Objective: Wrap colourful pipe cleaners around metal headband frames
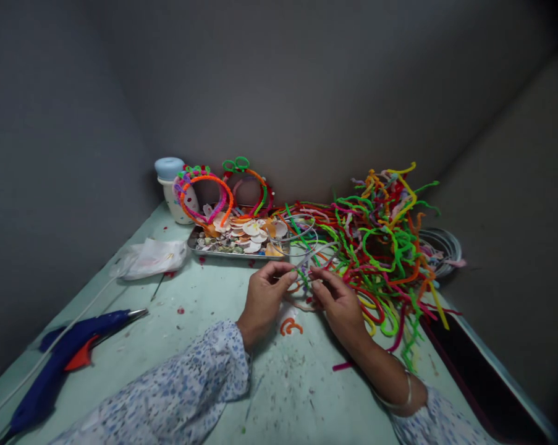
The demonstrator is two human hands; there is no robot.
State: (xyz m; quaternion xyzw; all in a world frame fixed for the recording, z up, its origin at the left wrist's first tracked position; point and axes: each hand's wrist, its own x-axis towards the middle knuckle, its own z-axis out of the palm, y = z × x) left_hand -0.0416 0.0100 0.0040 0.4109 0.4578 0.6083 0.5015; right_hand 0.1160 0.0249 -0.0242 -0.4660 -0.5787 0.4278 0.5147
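Observation:
A short green and purple pipe cleaner piece [304,276] is between my two hands, above the table. My left hand [266,300] is closed, thumb and forefinger pinching its left side. From the right, my right hand [342,309] has its fingers drawn together at the other side of the piece; the fingertips partly hide what they grip. Just behind the fingers, thin pale headband hoops [316,238] lean over the pile of pipe cleaners. Small curled orange pipe cleaner pieces [291,327] lie on the table below my hands.
A metal tray [241,254] holds shells and small bits, with decorated headbands [207,179] standing behind. Loose pipe cleaners [380,247] heap up at the right, near coiled hoops [448,247]. A blue glue gun [70,352], plastic bag [153,258] and lidded cup [177,201] stand left.

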